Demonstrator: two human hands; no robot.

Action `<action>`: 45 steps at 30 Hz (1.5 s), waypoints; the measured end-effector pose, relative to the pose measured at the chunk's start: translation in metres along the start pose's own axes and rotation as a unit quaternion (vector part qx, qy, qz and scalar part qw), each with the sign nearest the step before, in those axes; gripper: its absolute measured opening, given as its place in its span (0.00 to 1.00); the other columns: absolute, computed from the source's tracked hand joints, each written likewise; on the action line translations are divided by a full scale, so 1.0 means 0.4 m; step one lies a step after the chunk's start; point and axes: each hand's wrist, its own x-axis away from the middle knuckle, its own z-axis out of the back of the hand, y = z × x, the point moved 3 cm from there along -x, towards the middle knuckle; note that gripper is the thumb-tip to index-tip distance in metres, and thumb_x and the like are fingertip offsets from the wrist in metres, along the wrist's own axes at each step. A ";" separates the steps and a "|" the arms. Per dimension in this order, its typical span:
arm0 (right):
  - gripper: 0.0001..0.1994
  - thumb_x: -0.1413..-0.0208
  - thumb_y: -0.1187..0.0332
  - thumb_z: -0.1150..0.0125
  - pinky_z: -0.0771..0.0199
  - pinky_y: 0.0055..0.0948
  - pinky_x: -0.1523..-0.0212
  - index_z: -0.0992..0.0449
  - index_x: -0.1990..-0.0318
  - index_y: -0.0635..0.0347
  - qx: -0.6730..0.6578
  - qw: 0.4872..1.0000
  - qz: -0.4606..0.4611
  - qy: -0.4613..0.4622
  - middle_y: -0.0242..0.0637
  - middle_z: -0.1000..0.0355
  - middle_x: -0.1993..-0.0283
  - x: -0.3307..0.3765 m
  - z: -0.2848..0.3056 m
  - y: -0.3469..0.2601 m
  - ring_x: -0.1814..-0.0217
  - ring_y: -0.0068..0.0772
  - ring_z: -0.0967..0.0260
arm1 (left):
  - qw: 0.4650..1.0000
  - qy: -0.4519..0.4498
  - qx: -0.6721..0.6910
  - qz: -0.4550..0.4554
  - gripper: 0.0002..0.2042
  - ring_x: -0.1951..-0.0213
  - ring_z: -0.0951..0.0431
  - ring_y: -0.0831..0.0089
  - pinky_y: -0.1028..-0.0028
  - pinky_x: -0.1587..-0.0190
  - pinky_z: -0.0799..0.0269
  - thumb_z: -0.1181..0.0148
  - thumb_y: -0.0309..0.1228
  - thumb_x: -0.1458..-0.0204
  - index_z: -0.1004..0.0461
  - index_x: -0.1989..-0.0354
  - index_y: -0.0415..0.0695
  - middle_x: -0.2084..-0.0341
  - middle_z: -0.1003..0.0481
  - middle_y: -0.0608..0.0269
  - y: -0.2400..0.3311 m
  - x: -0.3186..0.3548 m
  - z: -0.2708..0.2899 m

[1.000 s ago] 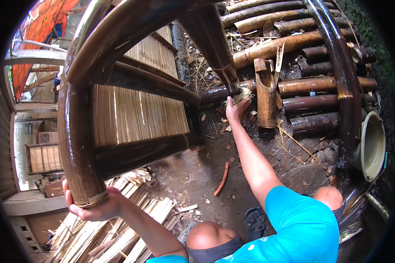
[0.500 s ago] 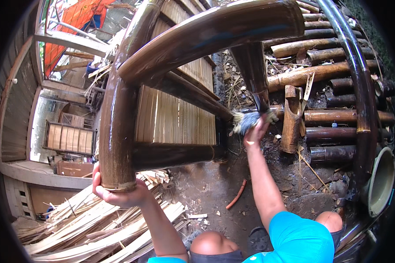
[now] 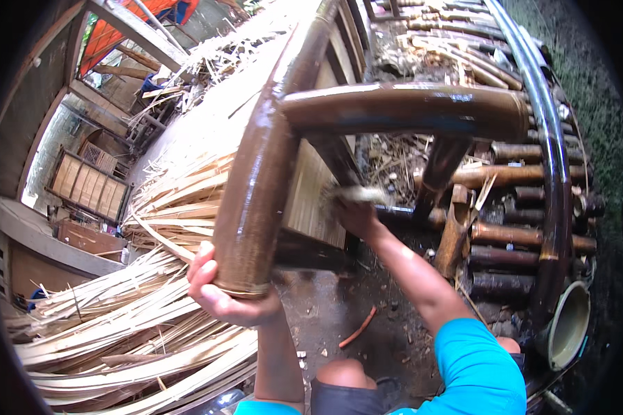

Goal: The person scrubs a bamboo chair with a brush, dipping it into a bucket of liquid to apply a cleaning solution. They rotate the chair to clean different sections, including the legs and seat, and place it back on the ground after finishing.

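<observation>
A dark, glossy bamboo chair frame (image 3: pixel 253 200) stands before me, with a thick post, a curved armrest (image 3: pixel 408 111) and a pale slatted panel (image 3: pixel 311 197). My left hand (image 3: pixel 235 301) grips the lower end of the near post, fingers wrapped round its rim. Reaching inside the frame, my right hand (image 3: pixel 356 216) is closed on a whitish frayed wad (image 3: pixel 363 194), blurred by motion. The wad is beside the slatted panel, below the armrest; whether it touches the panel I cannot tell. Fingers of the right hand are partly smeared and shadowed.
Split bamboo strips (image 3: pixel 138 339) lie heaped at the left. On the right are rows of cut bamboo poles (image 3: pixel 519 235), a long curved dark pole (image 3: pixel 550 173) and a pale basin (image 3: pixel 571 325). A reddish stick (image 3: pixel 358 328) lies on the damp ground.
The frame has tilted and shifted right in view, my left hand still on its post. My right hand has moved from the foot of a leg leftward to near the slatted panel.
</observation>
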 end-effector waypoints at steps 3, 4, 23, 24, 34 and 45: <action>0.11 0.44 0.57 0.43 0.39 0.50 0.40 0.20 0.54 0.34 0.083 0.987 0.116 0.068 0.21 0.33 0.35 -0.065 0.112 0.023 0.32 0.28 0.41 | 1.000 -0.003 0.008 -0.030 0.17 0.59 0.26 0.56 0.56 0.49 0.27 0.65 0.40 0.38 0.36 0.65 0.37 0.67 0.28 0.46 -0.028 -0.014 0.038; 0.11 0.45 0.56 0.44 0.46 0.52 0.35 0.20 0.56 0.31 0.104 0.981 0.141 0.078 0.19 0.33 0.35 -0.138 0.175 0.021 0.32 0.29 0.42 | 0.999 -0.007 0.000 -0.046 0.16 0.60 0.26 0.56 0.55 0.49 0.27 0.64 0.39 0.39 0.35 0.66 0.37 0.67 0.28 0.46 -0.035 -0.015 0.042; 0.18 0.48 0.80 0.45 0.29 0.45 0.40 0.27 0.48 0.71 -0.119 0.992 -0.003 -0.032 0.56 0.29 0.48 -0.248 0.305 0.128 0.43 0.56 0.32 | 0.994 -0.032 0.024 -0.106 0.16 0.59 0.25 0.57 0.57 0.50 0.26 0.62 0.38 0.40 0.33 0.65 0.37 0.67 0.26 0.47 -0.044 -0.044 0.063; 0.17 0.46 0.81 0.45 0.32 0.46 0.37 0.27 0.47 0.72 -0.197 0.977 -0.084 0.021 0.56 0.30 0.46 -0.229 0.313 0.126 0.40 0.57 0.33 | 0.993 -0.037 0.030 -0.108 0.16 0.59 0.25 0.57 0.57 0.50 0.26 0.62 0.38 0.40 0.33 0.65 0.37 0.66 0.25 0.47 -0.045 -0.043 0.061; 0.18 0.43 0.78 0.45 0.37 0.39 0.35 0.28 0.45 0.72 -0.288 0.912 -0.256 0.139 0.51 0.35 0.39 -0.147 0.497 0.004 0.36 0.50 0.36 | 0.995 -0.048 0.020 -0.082 0.17 0.59 0.24 0.57 0.56 0.49 0.25 0.63 0.38 0.40 0.33 0.64 0.36 0.66 0.25 0.45 -0.048 -0.036 0.073; 0.17 0.42 0.66 0.44 0.46 0.38 0.27 0.23 0.47 0.55 0.049 0.944 0.326 0.025 0.36 0.33 0.33 -0.321 0.296 0.021 0.29 0.32 0.39 | 0.994 -0.032 0.028 -0.104 0.16 0.61 0.24 0.59 0.58 0.51 0.24 0.62 0.39 0.40 0.33 0.67 0.38 0.69 0.24 0.49 -0.049 -0.050 0.068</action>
